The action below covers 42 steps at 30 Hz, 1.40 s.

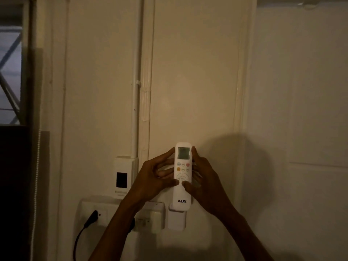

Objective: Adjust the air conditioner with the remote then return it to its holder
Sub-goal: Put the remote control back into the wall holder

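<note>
Remote (182, 176), white and upright against the cream wall (194, 81), marked "AUX" near its lower end, display at the top and button cluster below. Its foot sits in the mouth of the white wall holder (176, 220), most of the body standing above the holder's rim. Left hand (152, 176) at the remote's left edge, index finger extended along the side beside the display, thumb tip on the front face near the round control pad; its grip pinches the remote. Right hand (204, 178) at the right edge, fingers behind and along the side, thumb tip on the front just below the pad; its grip likewise closes around the remote. To the left: a white wall box (123, 176) with a dark window, and below it a socket plate (94, 213) carrying a black plug (90, 220) and cable. A white conduit (135, 110) runs up the wall above the box.
</note>
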Motion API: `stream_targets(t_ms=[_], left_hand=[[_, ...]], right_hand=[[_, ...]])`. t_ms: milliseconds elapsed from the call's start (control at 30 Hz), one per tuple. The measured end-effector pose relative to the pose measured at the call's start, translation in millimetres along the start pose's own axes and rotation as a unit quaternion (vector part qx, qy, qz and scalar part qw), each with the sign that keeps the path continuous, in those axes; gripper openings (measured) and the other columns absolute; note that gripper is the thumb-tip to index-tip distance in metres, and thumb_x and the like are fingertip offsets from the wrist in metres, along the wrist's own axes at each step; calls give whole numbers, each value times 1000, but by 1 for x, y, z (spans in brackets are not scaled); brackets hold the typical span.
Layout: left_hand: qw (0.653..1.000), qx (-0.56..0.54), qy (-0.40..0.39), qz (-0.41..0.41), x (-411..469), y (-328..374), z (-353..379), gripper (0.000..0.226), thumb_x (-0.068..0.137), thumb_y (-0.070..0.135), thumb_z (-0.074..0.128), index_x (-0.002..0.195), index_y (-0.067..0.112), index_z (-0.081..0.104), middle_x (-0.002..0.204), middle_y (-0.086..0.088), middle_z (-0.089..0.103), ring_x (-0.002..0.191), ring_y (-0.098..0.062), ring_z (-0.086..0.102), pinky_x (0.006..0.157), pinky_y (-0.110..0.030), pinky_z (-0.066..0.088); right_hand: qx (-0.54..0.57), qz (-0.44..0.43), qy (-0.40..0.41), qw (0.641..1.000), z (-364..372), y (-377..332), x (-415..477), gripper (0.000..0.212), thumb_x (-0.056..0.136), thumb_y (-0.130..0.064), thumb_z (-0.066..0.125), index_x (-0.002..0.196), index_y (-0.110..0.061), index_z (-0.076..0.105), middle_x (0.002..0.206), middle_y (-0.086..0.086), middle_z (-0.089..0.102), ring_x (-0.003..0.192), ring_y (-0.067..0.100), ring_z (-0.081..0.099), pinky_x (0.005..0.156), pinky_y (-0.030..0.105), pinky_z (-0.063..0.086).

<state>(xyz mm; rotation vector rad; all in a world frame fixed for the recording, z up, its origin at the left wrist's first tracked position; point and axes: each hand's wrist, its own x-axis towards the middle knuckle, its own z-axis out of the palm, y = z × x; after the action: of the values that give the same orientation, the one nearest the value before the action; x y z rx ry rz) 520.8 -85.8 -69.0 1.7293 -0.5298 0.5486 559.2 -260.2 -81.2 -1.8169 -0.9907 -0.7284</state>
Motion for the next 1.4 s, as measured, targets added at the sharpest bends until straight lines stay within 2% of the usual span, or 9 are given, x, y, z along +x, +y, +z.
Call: stream_targets(t_ms=[233,367,433,567,633,800,1033,1167,1400], left_hand=[[999,-44,19,7,6,-31,2,84,68,-24,68,138,14,43,125,-3,61,108,-10,66,79,-18,57],[998,-59,21,15,8,-43,2,80,69,-24,66,137,11,44,129,-4,61,112,-18,64,82,-25,58],[998,-59,25,17,6,-49,3,78,70,-24,66,136,13,46,127,0,61,113,-17,64,81,-25,58],[998,-37,49,25,1,-60,5,75,71,-18,69,132,20,50,124,9,63,115,-16,63,86,-31,58],[998,-23,59,27,-2,-64,7,74,72,-16,70,132,23,50,121,15,66,115,-13,63,88,-33,57],[996,6,80,33,-14,-71,16,71,75,-11,71,131,26,47,126,14,58,114,2,59,82,-12,53],[995,22,89,33,-23,-78,20,66,76,-10,69,131,18,48,122,14,56,108,13,57,80,-4,49],[995,24,97,30,-26,-80,22,60,77,-9,68,129,14,50,114,10,60,100,13,61,75,-3,50],[996,19,81,-17,-33,-79,18,60,81,-9,65,133,16,49,105,-1,63,83,3,67,70,-11,55]], right_hand=[[-14,9,5,1000,20,22,-1,81,81,-11,65,144,-28,18,135,2,40,119,10,49,89,15,50],[-51,14,25,998,31,27,-8,79,82,-11,65,144,-24,17,139,5,36,121,12,47,85,0,43],[-75,15,35,996,37,30,-11,78,83,-13,65,143,-23,17,141,6,35,122,8,44,84,-5,38],[-95,8,43,995,47,37,-19,73,84,-15,64,144,-16,21,139,-3,31,116,-26,30,83,-11,28],[-96,7,53,994,50,40,-22,73,85,-17,64,142,-20,20,138,-6,29,116,-28,26,85,-11,27],[-78,30,79,993,60,46,-34,69,84,-39,55,139,-32,15,143,-1,29,124,0,35,96,3,31],[-71,41,77,994,67,51,-45,68,85,-33,57,141,-31,18,138,-9,27,118,-14,36,86,-6,33],[-90,44,82,992,69,53,-52,69,87,-28,58,144,-28,20,139,-9,28,120,4,44,93,10,43],[-85,56,82,991,69,46,-58,68,87,-23,60,144,-27,23,136,-10,31,116,10,51,92,27,53]])
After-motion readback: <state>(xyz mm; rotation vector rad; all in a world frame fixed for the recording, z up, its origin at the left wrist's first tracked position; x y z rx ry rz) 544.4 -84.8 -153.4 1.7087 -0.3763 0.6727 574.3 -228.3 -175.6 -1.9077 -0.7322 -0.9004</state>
